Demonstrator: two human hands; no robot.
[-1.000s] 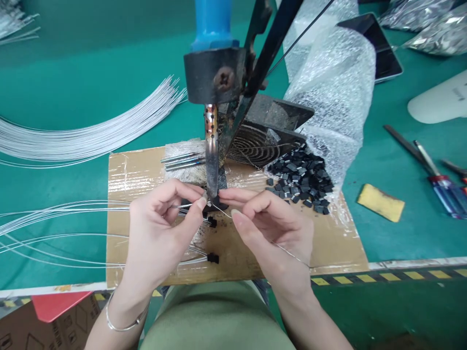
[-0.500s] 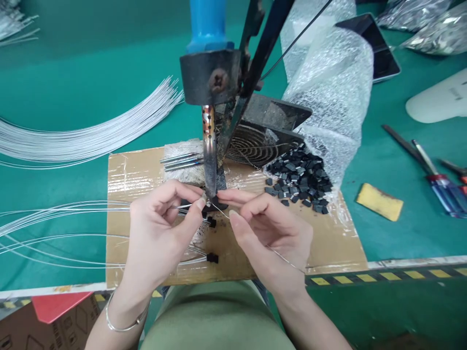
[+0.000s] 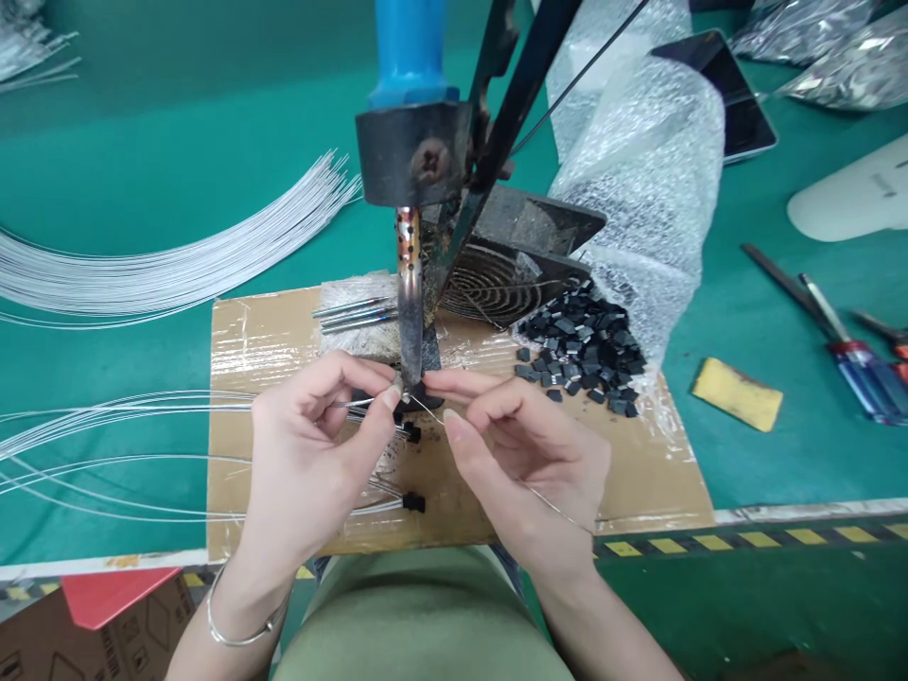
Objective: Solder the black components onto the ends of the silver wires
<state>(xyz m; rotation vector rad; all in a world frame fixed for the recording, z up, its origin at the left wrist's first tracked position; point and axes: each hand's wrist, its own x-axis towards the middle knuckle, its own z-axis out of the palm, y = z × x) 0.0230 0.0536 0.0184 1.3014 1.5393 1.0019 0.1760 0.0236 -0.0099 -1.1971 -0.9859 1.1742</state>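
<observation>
A blue-handled soldering iron (image 3: 410, 284) hangs tip down from a black stand, its tip between my hands. My left hand (image 3: 319, 445) is closed in a pinch on a white wire (image 3: 358, 404) just left of the tip; a small part at the wire's end is mostly hidden by the fingertips. My right hand (image 3: 525, 454) is closed around a thin strand of solder wire (image 3: 427, 409), which runs up to the iron's tip and trails out below the palm. Under my hands, wires with black connectors (image 3: 412, 502) lie on the cardboard (image 3: 461, 530).
A heap of small black connectors (image 3: 588, 345) lies right of a round-grilled fan (image 3: 497, 279). A bundle of white wires (image 3: 177, 270) curves across the left. To the right are a yellow sponge (image 3: 738, 393), a screwdriver (image 3: 862, 378), bubble wrap (image 3: 645, 170) and a dark tablet (image 3: 730, 95).
The view has shifted very slightly, so the iron appears a little to the right. Both hands keep nearly the same pose at the tip.
</observation>
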